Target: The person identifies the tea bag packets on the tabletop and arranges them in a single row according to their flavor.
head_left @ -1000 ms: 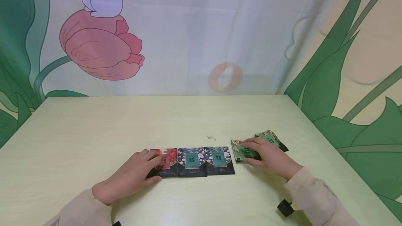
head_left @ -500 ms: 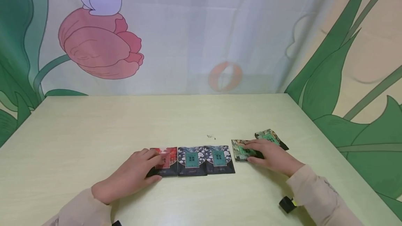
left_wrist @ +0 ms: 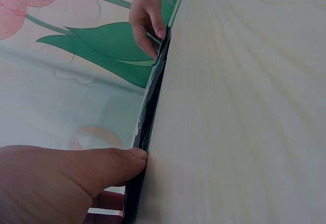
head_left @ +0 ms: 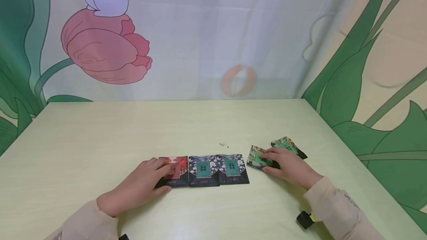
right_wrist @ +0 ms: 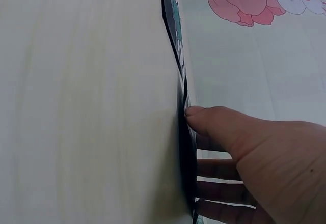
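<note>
Flat tea sachets lie in a row on the table. My left hand [head_left: 141, 180] holds the red sachet [head_left: 180, 164] at the row's left end, fingertips on its label and thumb at its near edge. Right beside it lie two dark blue flowered sachets [head_left: 203, 171], side by side. My right hand [head_left: 288, 166] grips a green sachet [head_left: 255, 155] just right of the row; it is tilted askew, and the palm hides its right part. In the right wrist view my thumb [right_wrist: 214, 124] is at the sachet's near edge, with a shadow on the table below.
Another green sachet [head_left: 290, 145] lies at an angle behind my right hand. Small dark specks [head_left: 223, 145] are on the pale table [head_left: 133, 129] behind the row. A printed curtain [head_left: 186, 47] hangs at the table's far edge.
The green sachet under my right hand has turned and shifted slightly away and to the right, leaving a small gap beside the row. My left hand and the row stay put.
</note>
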Motion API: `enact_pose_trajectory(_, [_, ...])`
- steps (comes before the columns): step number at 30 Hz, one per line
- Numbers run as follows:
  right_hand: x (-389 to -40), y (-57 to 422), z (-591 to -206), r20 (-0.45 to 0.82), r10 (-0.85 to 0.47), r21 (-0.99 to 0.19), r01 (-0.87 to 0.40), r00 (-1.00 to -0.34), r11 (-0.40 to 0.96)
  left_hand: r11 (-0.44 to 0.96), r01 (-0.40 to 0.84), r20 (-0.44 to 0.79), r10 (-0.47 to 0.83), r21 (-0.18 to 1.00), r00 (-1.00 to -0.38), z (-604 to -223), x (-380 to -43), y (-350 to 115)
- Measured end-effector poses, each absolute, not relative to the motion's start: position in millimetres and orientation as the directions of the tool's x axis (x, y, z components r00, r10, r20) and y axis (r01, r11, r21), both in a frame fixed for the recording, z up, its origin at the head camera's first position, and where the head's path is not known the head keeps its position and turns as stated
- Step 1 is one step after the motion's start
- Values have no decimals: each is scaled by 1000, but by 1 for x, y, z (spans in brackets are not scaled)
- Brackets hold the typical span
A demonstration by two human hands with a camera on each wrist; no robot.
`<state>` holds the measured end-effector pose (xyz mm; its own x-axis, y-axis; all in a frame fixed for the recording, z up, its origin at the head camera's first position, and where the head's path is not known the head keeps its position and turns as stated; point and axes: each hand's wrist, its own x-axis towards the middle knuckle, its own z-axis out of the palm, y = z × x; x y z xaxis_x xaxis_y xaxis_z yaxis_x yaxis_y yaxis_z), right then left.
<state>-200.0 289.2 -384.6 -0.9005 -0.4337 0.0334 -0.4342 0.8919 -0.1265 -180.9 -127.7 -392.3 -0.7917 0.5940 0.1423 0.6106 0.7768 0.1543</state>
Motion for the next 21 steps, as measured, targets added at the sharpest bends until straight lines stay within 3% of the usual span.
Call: enact_pose_trajectory(21, [-191,280,-385,50,-371,-86,-375,-927,923,773,618,164,597,146,-785,-394,-180,-128])
